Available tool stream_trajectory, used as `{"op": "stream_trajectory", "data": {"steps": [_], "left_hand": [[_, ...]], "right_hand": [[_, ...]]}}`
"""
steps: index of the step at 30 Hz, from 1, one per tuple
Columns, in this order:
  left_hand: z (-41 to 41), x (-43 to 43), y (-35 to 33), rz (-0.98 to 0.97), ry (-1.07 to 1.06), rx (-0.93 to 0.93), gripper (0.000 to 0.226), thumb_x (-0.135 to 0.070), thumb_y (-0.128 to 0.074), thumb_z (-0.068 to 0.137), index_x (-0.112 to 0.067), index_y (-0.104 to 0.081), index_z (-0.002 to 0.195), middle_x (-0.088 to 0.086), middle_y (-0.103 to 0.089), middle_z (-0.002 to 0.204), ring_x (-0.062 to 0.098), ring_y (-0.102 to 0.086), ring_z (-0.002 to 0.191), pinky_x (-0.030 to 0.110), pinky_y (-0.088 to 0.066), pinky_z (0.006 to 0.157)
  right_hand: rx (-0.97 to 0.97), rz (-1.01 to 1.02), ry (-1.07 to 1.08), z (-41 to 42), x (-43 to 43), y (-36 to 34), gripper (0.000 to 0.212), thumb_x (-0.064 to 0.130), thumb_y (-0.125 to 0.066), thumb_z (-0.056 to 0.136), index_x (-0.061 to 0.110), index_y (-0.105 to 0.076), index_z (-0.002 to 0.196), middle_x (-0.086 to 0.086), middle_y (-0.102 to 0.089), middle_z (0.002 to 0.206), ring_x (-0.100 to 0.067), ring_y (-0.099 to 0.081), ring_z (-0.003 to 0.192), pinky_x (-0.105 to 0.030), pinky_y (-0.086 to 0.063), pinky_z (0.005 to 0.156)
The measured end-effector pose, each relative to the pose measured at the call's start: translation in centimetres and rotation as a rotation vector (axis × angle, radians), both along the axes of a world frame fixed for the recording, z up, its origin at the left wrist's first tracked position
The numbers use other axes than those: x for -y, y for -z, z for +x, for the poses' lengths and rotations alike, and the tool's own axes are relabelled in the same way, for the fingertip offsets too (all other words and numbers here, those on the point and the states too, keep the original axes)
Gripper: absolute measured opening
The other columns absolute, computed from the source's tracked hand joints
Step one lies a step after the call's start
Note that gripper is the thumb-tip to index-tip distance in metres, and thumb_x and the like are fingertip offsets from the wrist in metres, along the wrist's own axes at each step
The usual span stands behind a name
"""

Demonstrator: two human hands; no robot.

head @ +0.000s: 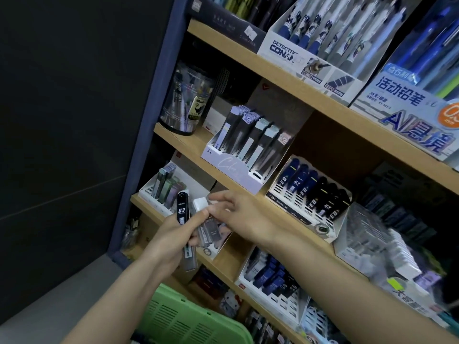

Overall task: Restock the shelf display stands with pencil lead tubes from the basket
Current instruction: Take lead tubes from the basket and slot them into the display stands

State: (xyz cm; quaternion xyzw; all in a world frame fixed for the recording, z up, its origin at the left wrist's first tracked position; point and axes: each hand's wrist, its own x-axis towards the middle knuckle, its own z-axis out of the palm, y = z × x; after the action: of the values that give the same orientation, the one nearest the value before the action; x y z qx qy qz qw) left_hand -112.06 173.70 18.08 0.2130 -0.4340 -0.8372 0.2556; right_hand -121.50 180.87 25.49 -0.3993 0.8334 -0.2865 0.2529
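1. Left hand (171, 237), centre-left of the frame, is curled round a bunch of lead tubes: a black tube (182, 209) marked 0.3 plus a few clear tubes (210, 234)
2. Right hand (233, 209) comes in from the right, thumb and fingertips pinching the white-capped tube (200, 204) at the top of that bunch
3. Just behind them, a white display stand (149, 192) on the wooden shelf (223, 259), some tubes standing in its slots
4. Green basket (183, 316) sits low, bottom centre-left, under the arms
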Motion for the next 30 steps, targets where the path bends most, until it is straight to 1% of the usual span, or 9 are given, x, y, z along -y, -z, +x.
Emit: {"op": "stream_trajectory", "data": {"steps": [3,7,11,15,18,20,22,26,30], "left_hand": [[0.0,0.1,0.1,0.019,-0.036,-0.006,0.019,-0.018,-0.059,0.091,-0.01,-0.061,0.074,-0.009,-0.04,0.043,0.002,-0.033,0.037,0.012,-0.031,0.037],[0.0,-0.3,0.4,-0.099,-0.039,0.04,0.016,-0.017,-0.061,0.089,-0.016,-0.062,0.073,-0.012,-0.044,0.041,0.001,-0.038,0.039,0.014,-0.031,0.039],[-0.2,-1.6,0.8,-0.17,0.031,0.092,0.018,-0.019,-0.062,0.088,-0.013,-0.058,0.072,-0.009,-0.044,0.044,0.003,-0.039,0.039,0.016,-0.032,0.041],[-0.5,-3.7,0.9,-0.22,0.116,0.143,0.016,-0.024,-0.058,0.09,-0.011,-0.067,0.091,-0.004,-0.066,0.06,0.011,-0.054,0.058,0.025,-0.041,0.057],[-1.2,-5.4,1.1,-0.231,0.143,0.2,0.02,-0.027,-0.057,0.09,-0.01,-0.065,0.096,0.005,-0.067,0.078,0.026,-0.056,0.08,0.035,-0.045,0.072],[-1.7,-6.7,1.1,-0.236,0.16,0.23,0.021,-0.028,-0.056,0.09,-0.012,-0.064,0.1,0.01,-0.067,0.088,0.028,-0.057,0.088,0.037,-0.045,0.078],[-2.4,-8.3,0.7,-0.249,0.179,0.246,0.019,-0.028,-0.056,0.091,-0.013,-0.064,0.099,0.01,-0.067,0.087,0.027,-0.058,0.087,0.036,-0.044,0.076],[-4.2,-11.4,-0.9,-0.29,0.22,0.237,0.017,-0.026,-0.056,0.092,-0.011,-0.064,0.093,0.012,-0.066,0.085,0.025,-0.055,0.08,0.03,-0.043,0.067],[-6.5,-14.2,-3.2,-0.318,0.251,0.23,0.016,-0.029,-0.056,0.092,-0.017,-0.064,0.099,0.005,-0.068,0.092,0.021,-0.058,0.08,0.026,-0.046,0.064]], "right_hand": [[0.069,-0.077,-0.059,-0.1,-0.2,0.6,0.026,0.012,-0.058,0.093,0.018,-0.057,0.118,-0.008,-0.062,0.113,-0.02,-0.064,0.096,-0.032,-0.058,0.076],[-0.196,-0.036,-0.097,0.0,-1.0,1.2,0.026,0.011,-0.066,0.087,0.015,-0.059,0.111,0.0,-0.064,0.102,-0.008,-0.061,0.08,-0.034,-0.056,0.077],[-0.233,-0.051,-0.071,0.4,-3.4,1.0,0.029,0.012,-0.06,0.089,0.016,-0.048,0.115,0.004,-0.058,0.086,-0.007,-0.056,0.068,-0.031,-0.054,0.068],[-0.248,-0.097,-0.048,-0.3,-7.1,-0.1,0.036,0.006,-0.054,0.091,0.023,-0.045,0.121,0.013,-0.051,0.078,-0.001,-0.056,0.056,-0.019,-0.047,0.051],[-0.242,-0.157,0.006,-1.2,-10.7,-1.4,0.03,0.008,-0.06,0.088,0.03,-0.049,0.105,0.01,-0.06,0.084,0.0,-0.062,0.064,-0.023,-0.052,0.056],[-0.265,-0.18,0.068,-2.0,-13.3,-2.2,0.03,0.012,-0.063,0.087,0.036,-0.047,0.095,0.004,-0.063,0.093,-0.017,-0.066,0.072,-0.041,-0.056,0.067],[-0.278,-0.216,0.142,-3.0,-16.2,-3.1,0.026,0.015,-0.063,0.088,0.034,-0.048,0.094,0.003,-0.063,0.097,-0.026,-0.066,0.075,-0.048,-0.054,0.072],[-0.299,-0.4,0.327,-5.3,-22.1,-5.6,0.014,0.024,-0.06,0.092,0.031,-0.048,0.094,0.0,-0.065,0.093,-0.018,-0.066,0.074,-0.041,-0.055,0.073],[-0.516,-0.565,0.531,-8.2,-27.4,-8.1,0.013,0.025,-0.059,0.092,0.025,-0.046,0.095,0.004,-0.063,0.092,-0.014,-0.066,0.08,-0.03,-0.054,0.068]]}}
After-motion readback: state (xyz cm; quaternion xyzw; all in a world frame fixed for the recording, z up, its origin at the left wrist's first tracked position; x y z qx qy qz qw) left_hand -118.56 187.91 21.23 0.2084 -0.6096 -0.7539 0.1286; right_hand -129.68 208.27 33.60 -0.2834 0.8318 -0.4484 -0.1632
